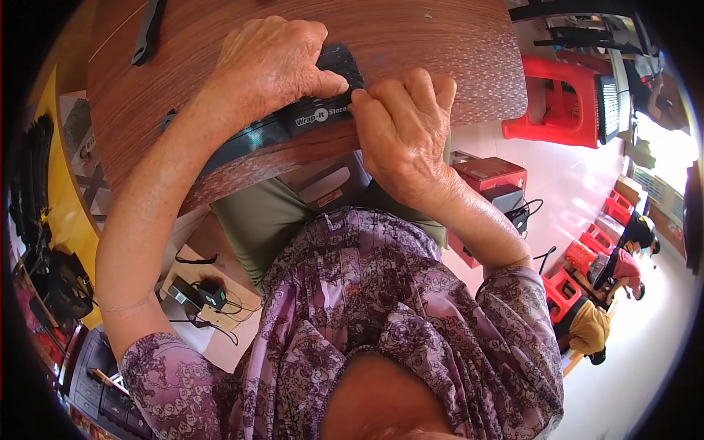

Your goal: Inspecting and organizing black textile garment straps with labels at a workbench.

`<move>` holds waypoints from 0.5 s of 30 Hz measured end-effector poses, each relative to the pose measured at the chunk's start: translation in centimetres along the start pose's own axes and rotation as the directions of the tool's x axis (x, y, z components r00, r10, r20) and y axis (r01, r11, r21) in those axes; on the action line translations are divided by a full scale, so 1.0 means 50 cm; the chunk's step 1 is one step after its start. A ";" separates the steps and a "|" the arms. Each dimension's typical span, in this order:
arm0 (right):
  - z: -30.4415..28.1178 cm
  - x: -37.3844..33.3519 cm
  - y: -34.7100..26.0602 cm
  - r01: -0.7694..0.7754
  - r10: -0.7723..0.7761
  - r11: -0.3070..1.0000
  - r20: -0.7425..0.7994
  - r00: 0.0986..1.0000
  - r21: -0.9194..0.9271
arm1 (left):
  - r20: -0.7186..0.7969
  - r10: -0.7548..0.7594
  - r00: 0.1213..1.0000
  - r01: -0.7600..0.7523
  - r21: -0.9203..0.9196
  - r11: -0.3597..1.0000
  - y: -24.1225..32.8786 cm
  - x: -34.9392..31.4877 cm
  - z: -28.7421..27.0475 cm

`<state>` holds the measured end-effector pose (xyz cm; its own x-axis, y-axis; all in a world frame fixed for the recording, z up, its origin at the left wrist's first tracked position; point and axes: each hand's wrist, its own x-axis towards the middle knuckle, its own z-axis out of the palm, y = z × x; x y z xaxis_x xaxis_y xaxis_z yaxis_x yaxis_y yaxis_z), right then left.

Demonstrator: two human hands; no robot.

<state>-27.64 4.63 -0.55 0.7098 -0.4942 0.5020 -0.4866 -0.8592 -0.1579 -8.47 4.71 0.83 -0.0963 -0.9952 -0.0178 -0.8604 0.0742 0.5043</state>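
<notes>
A wide dark strap [253, 139] with white lettering lies along the near edge of the brown wood-grain table [440, 37]. Its ribbed black end stretches up between my hands. My left hand [275, 62] bends over the strap from above, thumb pressed toward its right end and the other fingers curled, partly hidden. At that same end my right hand [407, 132] is closed, thumb and forefinger pinching near the edge of the strap. The two thumbs almost meet. What lies under my fingers is hidden.
Another black strap [149, 33] lies at the table's far left. A red plastic stool [554, 103] stands right of the table, with a red box [490, 176] nearer. Cables and small devices sit on a light wooden surface [238, 297] at lower left. Other people sit far right.
</notes>
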 end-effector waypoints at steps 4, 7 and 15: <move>0.002 0.006 0.016 -0.121 0.109 0.981 0.086 0.990 0.150 | 0.018 -0.003 1.000 0.003 0.016 1.000 0.000 0.000 0.000; -0.002 0.017 0.031 -0.290 0.226 0.920 0.246 0.943 0.265 | 0.029 -0.017 0.999 0.017 -0.007 1.000 0.004 -0.001 -0.005; 0.009 0.034 0.033 -0.328 0.249 0.880 0.256 0.934 0.344 | 0.089 -0.074 0.993 0.076 -0.022 0.997 0.010 0.004 -0.013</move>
<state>-27.01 2.33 -0.34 0.6723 -0.7091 0.2125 -0.4857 -0.6391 -0.5963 -8.61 4.50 1.66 -0.0768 -0.9883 -0.1316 -0.8537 -0.0030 0.5207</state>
